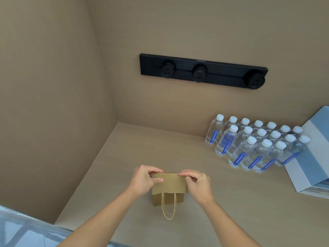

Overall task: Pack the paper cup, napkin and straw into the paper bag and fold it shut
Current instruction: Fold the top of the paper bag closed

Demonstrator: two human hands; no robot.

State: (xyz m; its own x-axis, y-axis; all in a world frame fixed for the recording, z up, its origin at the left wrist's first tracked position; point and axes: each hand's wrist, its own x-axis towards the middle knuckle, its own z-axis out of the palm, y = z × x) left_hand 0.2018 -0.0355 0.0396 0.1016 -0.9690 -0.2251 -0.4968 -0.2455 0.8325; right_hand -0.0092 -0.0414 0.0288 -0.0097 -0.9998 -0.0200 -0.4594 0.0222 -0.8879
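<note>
Counter (142, 148) open left/front; bottles (258, 145) block right.

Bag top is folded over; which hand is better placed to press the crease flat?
Either, barely: left hand and right hand pinch opposite ends of the paper bag fold symmetrically. Probably use both.

A brown bag (168, 187) stands on the tan surface (231, 202) at 6 o'clock. Its top is folded over toward the person. The left hand (145, 179) pinches the fold's left end and the right hand (197, 184) pinches its right end. Two string handles (168, 206) hang down the front. At 3 o'clock are rows of water bottles (254, 145) with white caps, next to a blue and white box (313, 157). At 12 o'clock a black bar (203, 71) with three round plugs is on the wall.
</note>
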